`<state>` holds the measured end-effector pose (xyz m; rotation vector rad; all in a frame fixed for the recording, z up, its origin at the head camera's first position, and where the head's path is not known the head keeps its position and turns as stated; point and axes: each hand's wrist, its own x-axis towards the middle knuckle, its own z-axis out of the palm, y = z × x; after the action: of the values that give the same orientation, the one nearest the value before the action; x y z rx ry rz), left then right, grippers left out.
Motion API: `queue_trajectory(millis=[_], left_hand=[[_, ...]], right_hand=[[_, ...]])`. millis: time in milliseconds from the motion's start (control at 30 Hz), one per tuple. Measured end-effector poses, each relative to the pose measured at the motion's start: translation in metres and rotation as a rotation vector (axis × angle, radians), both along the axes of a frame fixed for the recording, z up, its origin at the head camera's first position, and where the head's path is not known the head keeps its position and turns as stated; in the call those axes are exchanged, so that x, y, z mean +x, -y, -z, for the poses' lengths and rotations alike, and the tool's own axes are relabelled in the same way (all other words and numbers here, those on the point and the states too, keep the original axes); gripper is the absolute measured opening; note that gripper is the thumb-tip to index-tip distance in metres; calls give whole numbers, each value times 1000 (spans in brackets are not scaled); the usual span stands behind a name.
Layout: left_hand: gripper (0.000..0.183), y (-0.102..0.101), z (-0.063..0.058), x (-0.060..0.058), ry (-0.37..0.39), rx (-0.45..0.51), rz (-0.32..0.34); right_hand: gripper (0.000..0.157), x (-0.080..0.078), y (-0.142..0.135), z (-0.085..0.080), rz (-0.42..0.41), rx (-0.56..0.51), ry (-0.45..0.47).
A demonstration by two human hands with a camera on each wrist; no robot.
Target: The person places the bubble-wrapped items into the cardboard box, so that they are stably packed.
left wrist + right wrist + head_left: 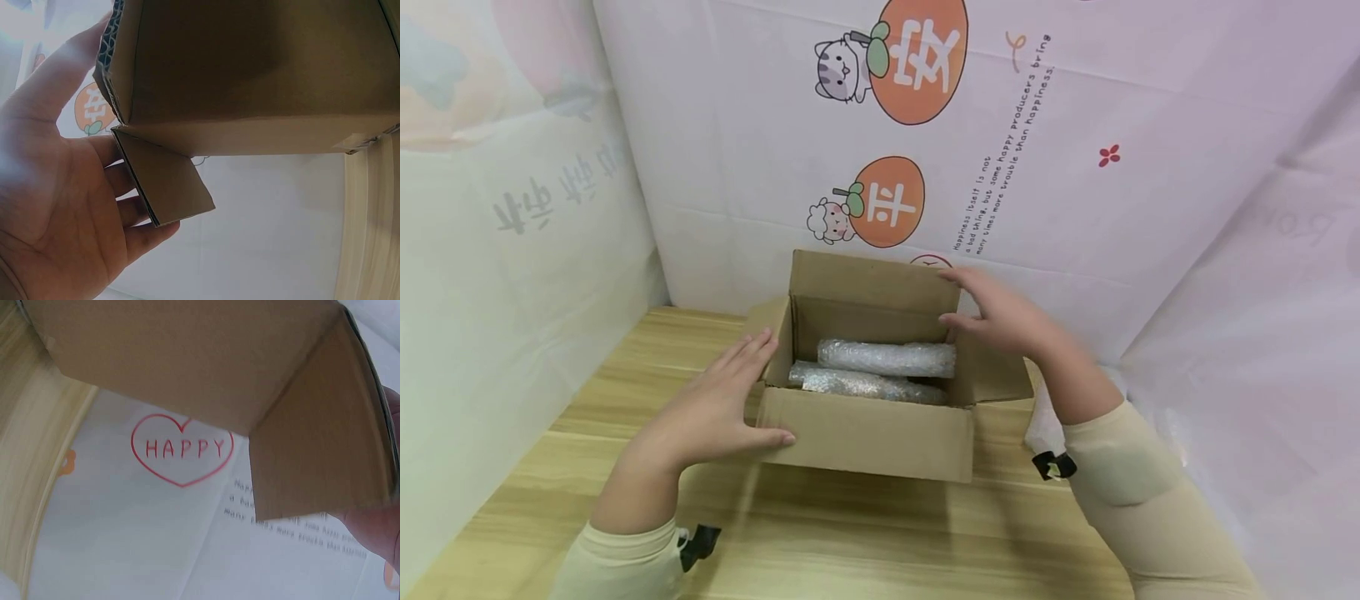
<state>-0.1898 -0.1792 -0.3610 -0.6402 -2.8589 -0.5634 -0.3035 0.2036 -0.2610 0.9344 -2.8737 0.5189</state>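
Two bubble-wrapped rolls [886, 358] inside open cardboard box [867, 437], lower centre of head frame, flaps out. My left hand [718, 412], left of box: thumb parted from fingers, fingers behind left flap [165, 178]. My right hand [1002, 315], right of centre: thumb and fingers spread apart, by right flap [997, 375]. Wooden table [850, 546] below, printed sheet [737, 125] across upper frame.

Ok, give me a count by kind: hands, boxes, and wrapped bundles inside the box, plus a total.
Hands: 2 (left hand, right hand)
Boxes: 1 (open box)
Wrapped bundles: 2 that I can make out
Total: 5
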Motion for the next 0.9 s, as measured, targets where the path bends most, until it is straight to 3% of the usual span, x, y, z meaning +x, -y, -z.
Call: queue_trajectory(millis=[367, 733, 900], left_hand=[[122, 1, 3, 0, 10, -8, 1], [122, 0, 2, 0, 21, 4, -6], [122, -2, 1, -1, 23, 8, -1]], right_hand=[[69, 17, -54, 4, 105, -204, -58], [68, 27, -103, 20, 291, -380, -159], [70, 30, -127, 30, 413, -418, -199]])
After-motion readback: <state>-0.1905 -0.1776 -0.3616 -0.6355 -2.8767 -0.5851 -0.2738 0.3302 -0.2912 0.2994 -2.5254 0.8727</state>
